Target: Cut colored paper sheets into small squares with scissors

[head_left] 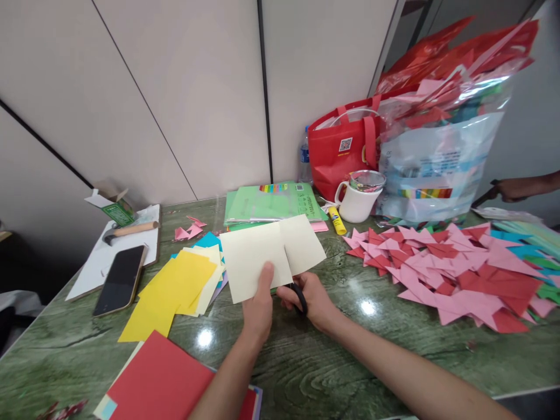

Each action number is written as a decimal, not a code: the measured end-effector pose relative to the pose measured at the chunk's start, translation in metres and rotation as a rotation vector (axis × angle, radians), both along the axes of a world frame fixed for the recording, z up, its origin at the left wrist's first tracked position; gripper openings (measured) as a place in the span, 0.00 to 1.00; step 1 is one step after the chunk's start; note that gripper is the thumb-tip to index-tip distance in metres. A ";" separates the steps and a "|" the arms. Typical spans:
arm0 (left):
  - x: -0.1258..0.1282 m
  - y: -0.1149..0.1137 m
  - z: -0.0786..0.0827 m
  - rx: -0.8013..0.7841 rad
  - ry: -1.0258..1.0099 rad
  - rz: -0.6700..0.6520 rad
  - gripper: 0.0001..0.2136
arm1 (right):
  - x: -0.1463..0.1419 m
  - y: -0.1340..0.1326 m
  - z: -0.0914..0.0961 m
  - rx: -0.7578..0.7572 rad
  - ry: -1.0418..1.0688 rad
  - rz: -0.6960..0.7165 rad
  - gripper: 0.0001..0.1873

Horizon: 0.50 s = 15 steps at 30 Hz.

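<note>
My left hand [258, 306] grips a cream sheet of paper [249, 251], thumb on top and fingers hidden beneath. My right hand [310, 297] is closed around black-handled scissors [300, 298]. Their blades are mostly hidden under the paper, where a slit runs up from its lower edge and the right part tilts away. Left of the paper lie fanned yellow sheets [175, 286] over cream and blue ones. A red sheet [161, 373] tops a stack under my left forearm.
Folded pink and red paper pieces [455, 268] spread at right. Behind stand a white mug [356, 203], glue stick [336, 220], red bag [336, 151] and clear plastic bag [437, 151]. A phone [120, 280] and hammer [131, 230] lie left. Another person's hand [516, 189] reaches in at right.
</note>
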<state>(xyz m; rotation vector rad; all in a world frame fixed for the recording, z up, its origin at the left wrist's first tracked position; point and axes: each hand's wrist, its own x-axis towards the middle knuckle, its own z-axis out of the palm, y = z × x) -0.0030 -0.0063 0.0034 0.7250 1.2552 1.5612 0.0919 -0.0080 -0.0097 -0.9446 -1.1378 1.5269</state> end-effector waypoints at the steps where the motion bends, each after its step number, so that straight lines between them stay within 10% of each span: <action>1: 0.000 0.000 0.000 0.006 -0.004 0.005 0.21 | 0.000 0.000 0.000 0.004 -0.006 -0.002 0.16; 15: 0.002 -0.001 -0.001 0.015 -0.014 0.018 0.21 | 0.001 0.000 -0.004 0.008 -0.008 0.004 0.18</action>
